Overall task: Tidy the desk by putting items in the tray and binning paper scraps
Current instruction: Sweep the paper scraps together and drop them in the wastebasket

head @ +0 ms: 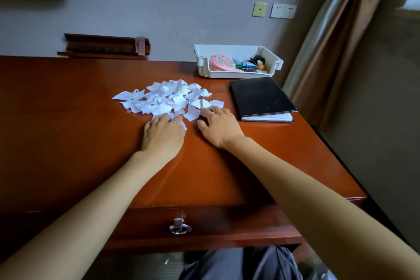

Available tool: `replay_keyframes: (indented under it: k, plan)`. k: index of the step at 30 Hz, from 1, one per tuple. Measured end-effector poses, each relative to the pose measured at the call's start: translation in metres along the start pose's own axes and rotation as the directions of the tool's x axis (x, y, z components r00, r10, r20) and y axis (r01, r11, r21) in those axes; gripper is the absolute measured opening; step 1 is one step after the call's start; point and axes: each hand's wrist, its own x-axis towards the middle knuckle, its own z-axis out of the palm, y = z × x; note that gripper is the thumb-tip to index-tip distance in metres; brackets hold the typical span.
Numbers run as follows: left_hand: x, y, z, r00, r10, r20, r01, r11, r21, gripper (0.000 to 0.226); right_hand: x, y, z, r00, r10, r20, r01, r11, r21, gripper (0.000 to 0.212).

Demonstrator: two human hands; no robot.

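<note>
A heap of several torn white paper scraps lies on the reddish wooden desk. My left hand lies palm down at the near edge of the heap, its fingertips over the closest scraps. My right hand rests flat beside it, fingers touching scraps at the heap's right edge. Neither hand grips anything that I can see. A white tray stands at the desk's far edge, holding a pink hairbrush and several small items.
A black folder with white pages lies right of the scraps, in front of the tray. A drawer with a metal ring pull sits below the desk's front edge. A brown curtain hangs at the right. No bin is in view.
</note>
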Motion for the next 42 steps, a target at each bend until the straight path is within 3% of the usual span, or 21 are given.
replay_keyframes:
  k: [3, 8, 10, 13, 17, 24, 32, 37, 42]
  plan:
    - [-0.017, -0.002, -0.001, 1.0, 0.021, -0.016, -0.021, 1.0, 0.02, 0.044, -0.024, 0.0, -0.004, 0.997, -0.049, -0.052, 0.047, 0.998, -0.036, 0.04]
    - [-0.033, -0.002, -0.004, 0.992, -0.004, -0.128, 0.005, 1.0, 0.011, 0.046, -0.045, -0.002, -0.008, 0.957, -0.072, -0.28, 0.057, 0.997, -0.059, 0.038]
    - [-0.029, -0.002, -0.003, 0.993, -0.035, -0.113, 0.032, 0.999, -0.028, 0.061, -0.042, -0.002, -0.009, 0.966, -0.037, -0.254, 0.037, 0.999, -0.006, 0.053]
    - [-0.017, -0.003, -0.001, 0.997, -0.075, 0.009, 0.076, 0.996, -0.052, 0.074, -0.029, 0.001, -0.006, 0.996, 0.001, -0.094, 0.005, 0.998, 0.06, 0.071]
    - [-0.003, -0.003, 0.0, 0.997, -0.075, -0.016, 0.075, 0.997, 0.03, 0.057, -0.013, 0.002, -0.004, 0.997, 0.007, 0.07, -0.009, 1.0, 0.024, 0.056]
    - [0.004, 0.005, -0.004, 0.994, -0.066, -0.092, 0.068, 0.998, 0.02, 0.042, -0.011, 0.0, -0.005, 0.993, -0.035, -0.109, 0.028, 0.997, -0.065, 0.036]
    - [-0.005, 0.007, -0.01, 0.978, -0.097, -0.186, 0.086, 0.994, -0.065, 0.032, -0.021, -0.003, -0.008, 0.985, -0.008, -0.174, -0.001, 0.999, -0.05, 0.023]
    - [-0.008, 0.004, -0.014, 0.956, -0.137, -0.258, 0.063, 0.959, -0.278, 0.031, -0.024, 0.0, -0.015, 0.968, 0.067, -0.241, -0.021, 0.982, 0.186, 0.026]
    - [-0.006, 0.008, -0.02, 0.95, -0.148, -0.275, 0.015, 0.9, -0.435, 0.033, -0.02, -0.002, -0.02, 0.926, 0.27, -0.265, -0.099, 0.849, 0.519, 0.024]
